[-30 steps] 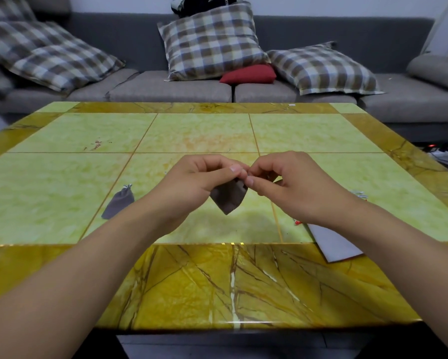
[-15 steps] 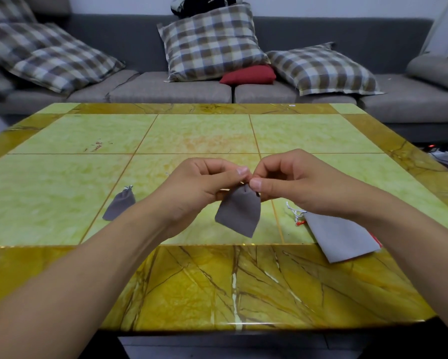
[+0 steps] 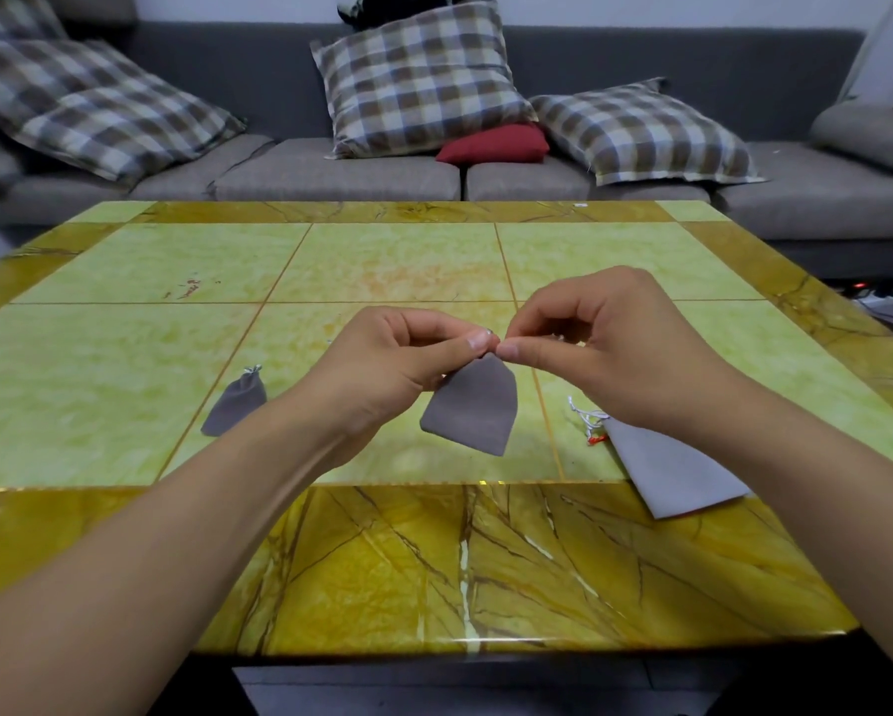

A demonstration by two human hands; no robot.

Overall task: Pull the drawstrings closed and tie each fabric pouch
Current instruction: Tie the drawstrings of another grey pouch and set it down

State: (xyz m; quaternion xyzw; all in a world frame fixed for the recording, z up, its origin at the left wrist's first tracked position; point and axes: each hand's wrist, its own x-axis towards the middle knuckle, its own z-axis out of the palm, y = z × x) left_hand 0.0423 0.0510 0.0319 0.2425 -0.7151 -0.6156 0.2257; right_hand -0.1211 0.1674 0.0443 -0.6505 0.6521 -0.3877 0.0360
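Observation:
A small grey fabric pouch (image 3: 473, 405) hangs above the middle of the table, its mouth gathered to a point. My left hand (image 3: 393, 361) pinches that gathered top. My right hand (image 3: 604, 343) pinches the pouch's drawstring right beside it, fingertips nearly touching. A second small grey pouch (image 3: 235, 403) lies on the table to the left, its top cinched with a white cord. A larger light grey pouch (image 3: 666, 467) lies flat at the right, partly under my right forearm, with loose white cords (image 3: 584, 416) and a red tag at its mouth.
The table (image 3: 382, 261) has a yellow-green tiled top with a darker marbled border near me. Behind it stands a grey sofa (image 3: 341, 173) with checked cushions and a red pillow (image 3: 493, 144). Cables lie on the floor at the far right.
The held pouch has swung down from behind my hands and now hangs in full view. Both hands rose slightly, still pinched together at its top. The right-hand pouch is more exposed.

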